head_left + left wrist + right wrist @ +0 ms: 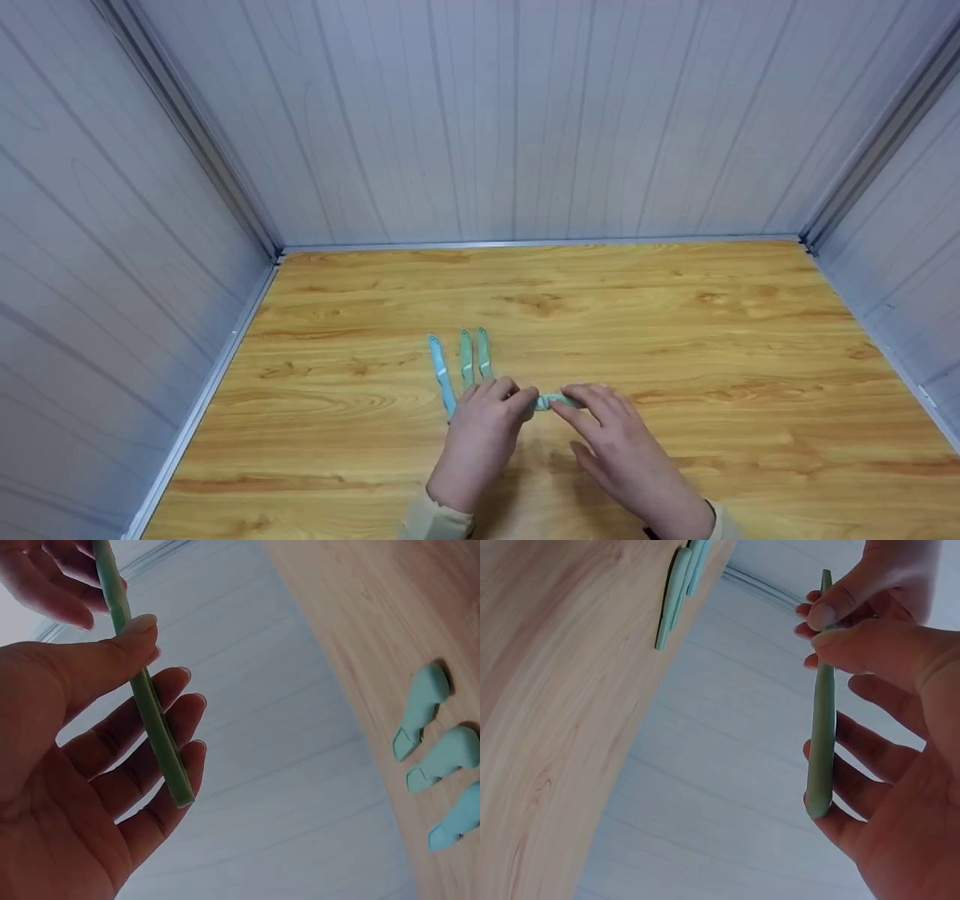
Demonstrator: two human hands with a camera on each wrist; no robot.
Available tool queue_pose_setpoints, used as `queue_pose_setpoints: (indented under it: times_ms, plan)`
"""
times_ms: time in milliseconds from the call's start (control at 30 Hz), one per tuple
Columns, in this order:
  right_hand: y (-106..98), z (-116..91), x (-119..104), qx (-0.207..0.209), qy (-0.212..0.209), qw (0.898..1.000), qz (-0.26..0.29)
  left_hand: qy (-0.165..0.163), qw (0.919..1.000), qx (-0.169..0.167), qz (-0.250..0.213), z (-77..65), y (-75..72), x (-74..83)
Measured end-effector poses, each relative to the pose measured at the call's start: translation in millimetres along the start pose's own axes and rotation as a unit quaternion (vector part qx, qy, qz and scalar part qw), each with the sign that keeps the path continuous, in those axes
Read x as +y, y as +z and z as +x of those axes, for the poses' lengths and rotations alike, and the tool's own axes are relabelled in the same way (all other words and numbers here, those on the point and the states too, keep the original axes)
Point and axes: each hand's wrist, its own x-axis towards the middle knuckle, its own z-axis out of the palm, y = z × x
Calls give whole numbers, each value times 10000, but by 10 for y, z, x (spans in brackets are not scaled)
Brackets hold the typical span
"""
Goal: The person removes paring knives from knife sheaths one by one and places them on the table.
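Note:
A slender green plastic tool, shaped like a small sheathed knife, is held level between both hands above the table; its exact kind is unclear. My left hand pinches one half between thumb and fingers. That squared end of the green tool shows in the left wrist view. My right hand pinches the other half, whose rounded end lies along the fingers in the right wrist view. Just beyond the left hand, two similar green tools and a blue one lie on the table.
The wood-grain table spreads around the hands. A pale panel wall closes off the back, and side walls stand at left and right. Metal edging runs along the table's rear.

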Motion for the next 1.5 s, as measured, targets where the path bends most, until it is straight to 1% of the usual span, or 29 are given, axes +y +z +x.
queue_pose_setpoints:
  times_ms: [167,233,400,567,700,833,933,1067,1233,1333,1500]
  plan:
    - [3,45,-26,350,69,9991,-216,-49,10000,48,-34,9,-21,88]
    - [4,58,-29,461,106,9984,-314,-87,10000,17,-39,13,-18,111]
    - [4,72,-28,648,193,9965,-490,-195,9997,-72,-116,19,-11,145]
    - [-2,86,-28,853,245,9940,-644,-162,9996,-25,-208,16,-11,168]
    - [-9,98,-32,842,381,9932,-714,-175,9996,-36,-220,22,-13,185]
    - [-24,99,-37,794,516,9933,-664,-181,9995,-62,-236,28,-13,195]
    - [-34,95,-34,808,551,9934,-596,-127,9996,3,-242,32,-13,195]
    - [-42,98,-23,855,521,9933,-584,25,9997,142,-202,40,-8,194]
    - [-51,99,-20,842,509,9934,-598,236,9995,185,50,52,10,206]
    - [-45,95,-20,804,501,9934,-642,280,9992,193,201,59,16,221]
    - [-29,86,-17,791,490,9927,-772,377,9978,363,413,54,37,231]
